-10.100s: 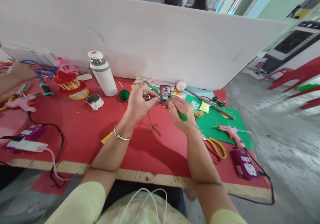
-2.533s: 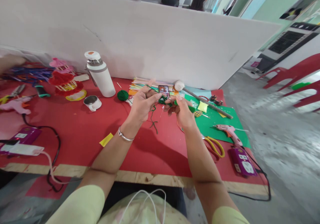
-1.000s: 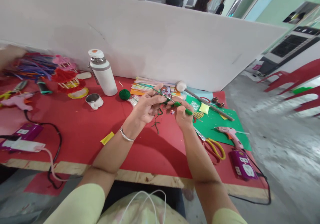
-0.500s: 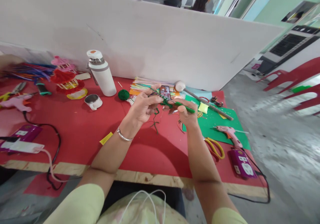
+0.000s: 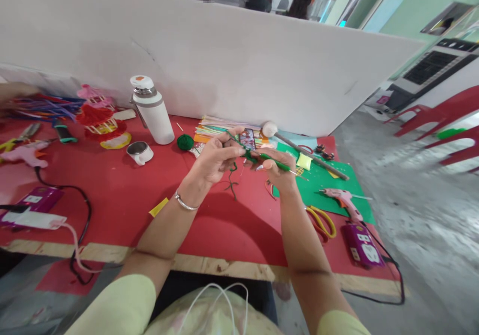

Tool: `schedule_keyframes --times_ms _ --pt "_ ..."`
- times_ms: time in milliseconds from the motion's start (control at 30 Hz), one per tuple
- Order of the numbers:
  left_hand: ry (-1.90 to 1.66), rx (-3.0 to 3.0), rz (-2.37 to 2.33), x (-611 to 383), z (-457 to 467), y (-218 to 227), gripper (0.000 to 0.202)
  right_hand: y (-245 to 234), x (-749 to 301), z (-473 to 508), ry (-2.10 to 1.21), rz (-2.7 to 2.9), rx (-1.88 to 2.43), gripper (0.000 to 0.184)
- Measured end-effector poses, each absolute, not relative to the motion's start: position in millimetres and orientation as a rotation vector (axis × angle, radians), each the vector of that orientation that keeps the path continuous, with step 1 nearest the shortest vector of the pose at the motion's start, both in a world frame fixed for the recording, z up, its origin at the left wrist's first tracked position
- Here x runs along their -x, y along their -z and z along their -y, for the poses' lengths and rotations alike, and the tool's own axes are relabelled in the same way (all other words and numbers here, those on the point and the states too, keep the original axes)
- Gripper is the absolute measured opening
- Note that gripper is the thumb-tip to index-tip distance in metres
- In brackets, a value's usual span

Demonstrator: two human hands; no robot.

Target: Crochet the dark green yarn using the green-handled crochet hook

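Between my two hands is a small piece of green crochet (image 5: 250,155), and a loose yarn tail (image 5: 232,180) hangs below it. My left hand (image 5: 214,159) pinches the crochet piece, with green yarn running over its raised forefinger. A crochet hook (image 5: 275,162) with a green handle lies in my closed right hand (image 5: 280,173), its tip at the crochet piece. To the left, a ball of green yarn (image 5: 184,142) rests on the red table (image 5: 123,200). Behind my hands a phone (image 5: 247,138) shows a picture; its lower part is covered.
A white thermos (image 5: 153,110) and its cup (image 5: 139,152) stand left. On the right lie a green mat (image 5: 337,175), yellow-handled scissors (image 5: 322,221), a glue gun (image 5: 342,200) and a purple box (image 5: 362,245). A white partition (image 5: 224,61) rises behind. Another person's hand (image 5: 17,93) is far left.
The crochet hook has shifted and turned slightly in my right hand, and its thin back end now shows beyond the hand. My left hand stays nearly in place. The other person's hand moved slightly.
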State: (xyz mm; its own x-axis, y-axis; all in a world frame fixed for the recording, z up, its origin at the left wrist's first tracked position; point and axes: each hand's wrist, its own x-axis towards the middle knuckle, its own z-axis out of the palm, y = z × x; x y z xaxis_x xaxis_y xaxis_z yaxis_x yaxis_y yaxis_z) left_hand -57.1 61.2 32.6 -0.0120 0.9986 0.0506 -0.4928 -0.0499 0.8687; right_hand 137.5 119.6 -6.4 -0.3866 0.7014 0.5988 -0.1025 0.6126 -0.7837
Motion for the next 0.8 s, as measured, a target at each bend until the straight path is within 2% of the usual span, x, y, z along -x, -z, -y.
schedule_keyframes --times_ms 167,400,633,700,800 --pt "-1.580 -0.931 -0.868 53 -62 -30 0.079 -2 -135 -115 -0.917 1.761 0.452 0.048" --pt "-1.612 -0.955 -0.908 52 -64 -27 0.076 -5 -134 -111 -0.912 1.734 0.514 0.036" --pt "-1.560 -0.874 -0.824 51 -62 -30 0.073 16 -126 -118 -0.936 1.601 0.491 0.048" --pt "-1.557 -0.856 -0.822 50 -63 -30 0.073 18 -123 -118 -0.836 1.631 0.486 0.051" --pt "-1.531 -0.842 -0.825 48 -64 -28 0.072 18 -122 -120 -0.448 1.783 0.469 0.051"
